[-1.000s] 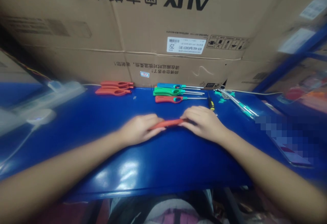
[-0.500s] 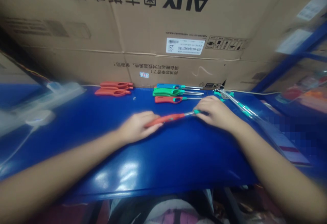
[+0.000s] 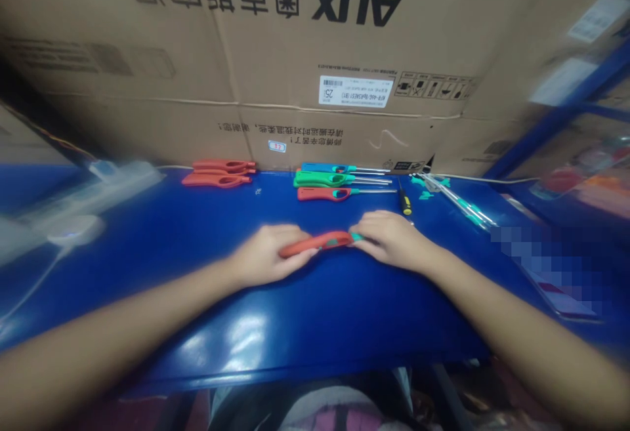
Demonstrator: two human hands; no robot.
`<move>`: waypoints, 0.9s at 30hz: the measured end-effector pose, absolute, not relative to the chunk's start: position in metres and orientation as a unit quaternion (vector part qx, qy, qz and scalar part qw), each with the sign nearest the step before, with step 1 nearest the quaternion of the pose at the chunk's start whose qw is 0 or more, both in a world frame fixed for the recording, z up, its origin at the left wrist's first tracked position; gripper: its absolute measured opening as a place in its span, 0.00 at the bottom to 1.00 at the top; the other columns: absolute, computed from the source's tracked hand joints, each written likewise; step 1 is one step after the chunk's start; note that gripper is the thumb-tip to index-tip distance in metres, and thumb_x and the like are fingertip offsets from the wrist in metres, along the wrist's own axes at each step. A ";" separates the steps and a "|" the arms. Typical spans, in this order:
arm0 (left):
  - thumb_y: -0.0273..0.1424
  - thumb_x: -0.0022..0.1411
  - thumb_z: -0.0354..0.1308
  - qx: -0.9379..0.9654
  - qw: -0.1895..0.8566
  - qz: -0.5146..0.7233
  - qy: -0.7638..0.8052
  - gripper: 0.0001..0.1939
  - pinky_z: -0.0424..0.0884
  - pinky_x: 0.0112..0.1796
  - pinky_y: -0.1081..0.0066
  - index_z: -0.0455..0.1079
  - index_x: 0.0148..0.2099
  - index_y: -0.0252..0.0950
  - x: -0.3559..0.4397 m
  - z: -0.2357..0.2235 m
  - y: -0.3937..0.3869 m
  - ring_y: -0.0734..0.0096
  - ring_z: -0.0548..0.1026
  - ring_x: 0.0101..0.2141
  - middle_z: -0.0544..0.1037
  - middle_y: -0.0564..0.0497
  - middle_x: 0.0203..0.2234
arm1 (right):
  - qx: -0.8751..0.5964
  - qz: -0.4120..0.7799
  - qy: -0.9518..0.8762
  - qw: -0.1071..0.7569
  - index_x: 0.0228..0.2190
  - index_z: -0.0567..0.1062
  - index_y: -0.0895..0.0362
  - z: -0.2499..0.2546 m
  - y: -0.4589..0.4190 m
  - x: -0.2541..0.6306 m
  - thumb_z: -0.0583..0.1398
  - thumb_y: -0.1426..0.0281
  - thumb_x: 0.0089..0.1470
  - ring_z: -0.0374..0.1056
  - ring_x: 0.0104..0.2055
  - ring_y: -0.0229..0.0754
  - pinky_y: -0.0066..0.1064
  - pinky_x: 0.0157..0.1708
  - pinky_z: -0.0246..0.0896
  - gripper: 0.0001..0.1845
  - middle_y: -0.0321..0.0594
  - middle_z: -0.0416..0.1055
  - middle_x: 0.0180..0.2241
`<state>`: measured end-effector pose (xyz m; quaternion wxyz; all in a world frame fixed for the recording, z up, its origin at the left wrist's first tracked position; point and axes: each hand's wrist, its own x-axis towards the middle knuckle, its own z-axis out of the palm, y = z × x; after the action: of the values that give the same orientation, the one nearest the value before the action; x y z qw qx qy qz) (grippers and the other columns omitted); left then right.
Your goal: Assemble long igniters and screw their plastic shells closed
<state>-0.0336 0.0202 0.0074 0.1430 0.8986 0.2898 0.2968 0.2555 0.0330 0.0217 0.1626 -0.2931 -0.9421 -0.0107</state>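
My left hand (image 3: 270, 254) is closed round the rear end of a red long-nose lighter (image 3: 300, 245), which lies across the space between my hands above the table. My right hand (image 3: 391, 237) is closed at the lighter's front end, fingers pinching round a teal collar (image 3: 356, 237) that meets the red body. The metal tube cannot be seen; my right fingers cover that stretch. Behind my hands lie lighters with tubes and teal collars: a red one (image 3: 317, 193), a green one (image 3: 315, 178) and a blue one (image 3: 319, 167).
Red lighter bodies (image 3: 216, 179) without tubes lie at the back left. A yellow-black screwdriver (image 3: 405, 203), teal bits (image 3: 424, 195) and metal tubes (image 3: 465, 205) are at the right. A power strip (image 3: 113, 185), a phone (image 3: 561, 293) and a cardboard wall (image 3: 275, 57) border the blue table (image 3: 344, 326).
My right hand first moved right, showing a metal tube with a teal collar at the lighter's front. It has since come back left, bringing the collar against the body. My left hand kept hold.
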 end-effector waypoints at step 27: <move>0.42 0.65 0.61 0.737 0.437 0.331 0.395 0.20 0.61 0.20 0.78 0.76 0.28 0.30 -0.034 0.013 0.016 0.78 0.67 0.17 0.72 0.54 0.14 | -0.193 -0.136 -0.925 0.296 0.41 0.76 0.62 0.034 0.015 0.246 0.53 0.76 0.65 0.62 0.32 0.45 0.39 0.32 0.65 0.11 0.48 0.73 0.30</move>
<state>-0.0338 0.0155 0.0131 0.4366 0.7374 0.3949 0.3312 0.2462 0.0149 0.0338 0.2961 -0.1933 -0.9255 -0.1360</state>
